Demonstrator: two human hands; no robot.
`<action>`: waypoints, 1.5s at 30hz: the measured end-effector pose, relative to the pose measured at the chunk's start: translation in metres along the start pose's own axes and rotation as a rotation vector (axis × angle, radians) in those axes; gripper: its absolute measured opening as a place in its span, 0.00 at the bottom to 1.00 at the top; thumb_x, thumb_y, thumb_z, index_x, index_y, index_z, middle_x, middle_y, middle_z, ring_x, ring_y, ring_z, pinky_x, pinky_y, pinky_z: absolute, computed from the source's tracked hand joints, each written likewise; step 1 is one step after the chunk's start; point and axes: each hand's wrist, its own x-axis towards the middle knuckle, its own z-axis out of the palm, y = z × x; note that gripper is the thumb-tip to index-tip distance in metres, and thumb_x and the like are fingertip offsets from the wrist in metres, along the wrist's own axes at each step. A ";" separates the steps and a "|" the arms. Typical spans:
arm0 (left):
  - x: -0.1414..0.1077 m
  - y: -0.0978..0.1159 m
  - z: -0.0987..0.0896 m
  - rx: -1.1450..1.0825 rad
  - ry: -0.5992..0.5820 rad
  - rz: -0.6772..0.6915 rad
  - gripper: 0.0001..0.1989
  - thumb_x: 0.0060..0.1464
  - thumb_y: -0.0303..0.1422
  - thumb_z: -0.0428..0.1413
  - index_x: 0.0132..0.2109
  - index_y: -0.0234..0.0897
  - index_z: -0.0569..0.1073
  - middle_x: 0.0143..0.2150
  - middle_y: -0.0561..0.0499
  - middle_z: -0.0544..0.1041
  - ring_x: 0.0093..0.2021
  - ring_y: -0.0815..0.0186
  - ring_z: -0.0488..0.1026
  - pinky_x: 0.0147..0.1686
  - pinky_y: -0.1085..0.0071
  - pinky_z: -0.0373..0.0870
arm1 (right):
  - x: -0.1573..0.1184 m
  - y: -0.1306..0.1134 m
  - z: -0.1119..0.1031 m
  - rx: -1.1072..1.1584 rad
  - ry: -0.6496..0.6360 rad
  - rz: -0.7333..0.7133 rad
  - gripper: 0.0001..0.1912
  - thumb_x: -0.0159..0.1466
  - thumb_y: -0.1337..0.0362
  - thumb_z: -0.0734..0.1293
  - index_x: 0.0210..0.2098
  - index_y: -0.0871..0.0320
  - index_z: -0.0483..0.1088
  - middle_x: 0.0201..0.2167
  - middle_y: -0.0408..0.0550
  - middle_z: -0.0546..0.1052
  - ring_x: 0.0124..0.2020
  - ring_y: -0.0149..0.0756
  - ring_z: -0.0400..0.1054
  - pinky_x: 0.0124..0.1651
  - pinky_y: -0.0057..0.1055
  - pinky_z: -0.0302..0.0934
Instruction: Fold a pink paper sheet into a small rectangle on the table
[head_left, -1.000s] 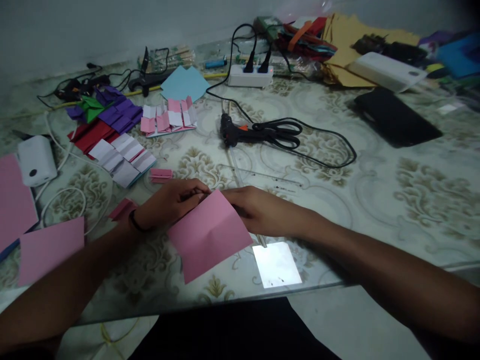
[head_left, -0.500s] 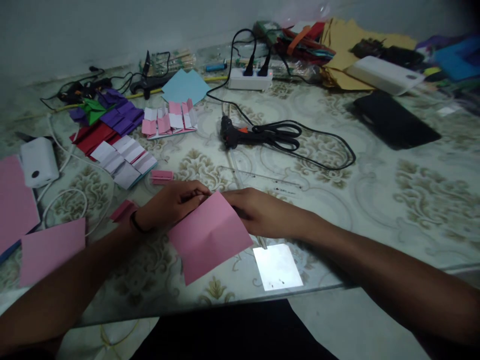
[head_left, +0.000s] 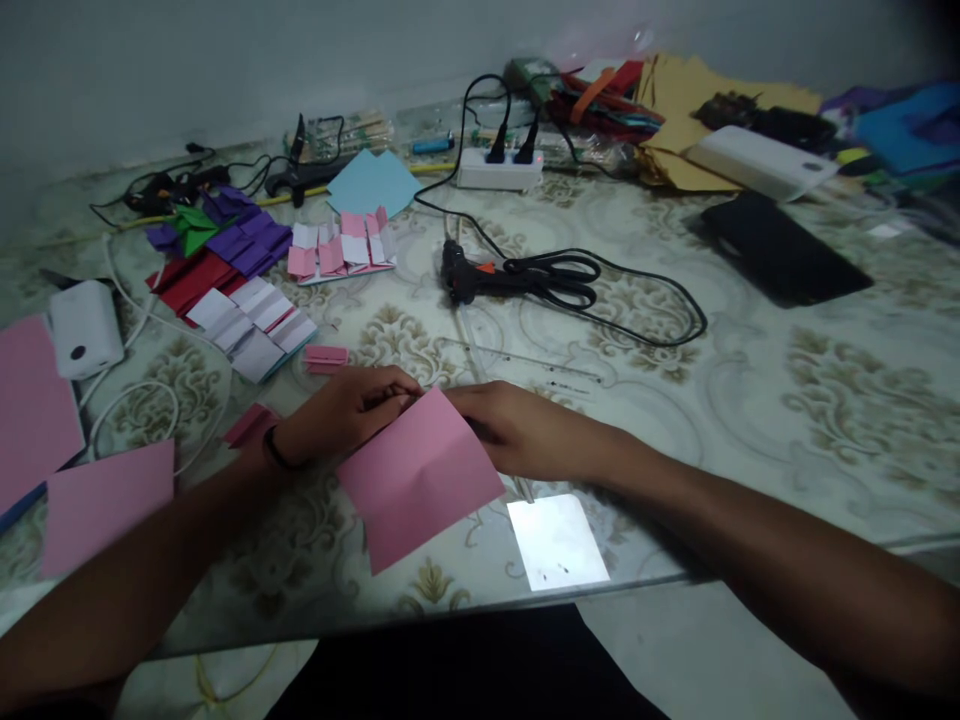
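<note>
A pink sheet of paper (head_left: 424,480) is held up in front of me, tilted, above the patterned table. My left hand (head_left: 352,405) pinches its far left edge, thumb and fingers closed together. On the far right side, my right hand (head_left: 517,425) grips the same sheet, its fingertips partly hidden behind the paper. By my left wrist lies a folded dark pink paper piece (head_left: 250,425), and a small folded pink piece (head_left: 326,358) rests just beyond my left hand. A white square (head_left: 559,542) lies near the table's front edge, below my right hand.
Beyond my hands lie a black glue gun (head_left: 480,275) with a looped cord and a white power strip (head_left: 500,168). Folded white-and-pink paper (head_left: 341,245), pink sheets (head_left: 112,505) and a white device (head_left: 86,328) are leftward. A black phone-like slab (head_left: 784,250) lies right.
The camera view has shifted slightly, so the table items sit a little lower. Both hands keep hold of the pink sheet in nearly the same pose.
</note>
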 end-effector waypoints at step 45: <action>0.000 -0.004 0.001 -0.012 0.008 0.018 0.12 0.67 0.34 0.53 0.49 0.38 0.80 0.44 0.50 0.84 0.42 0.64 0.79 0.40 0.70 0.73 | 0.000 0.001 0.000 -0.001 -0.006 -0.006 0.07 0.69 0.72 0.63 0.42 0.62 0.74 0.42 0.50 0.79 0.40 0.35 0.74 0.43 0.29 0.64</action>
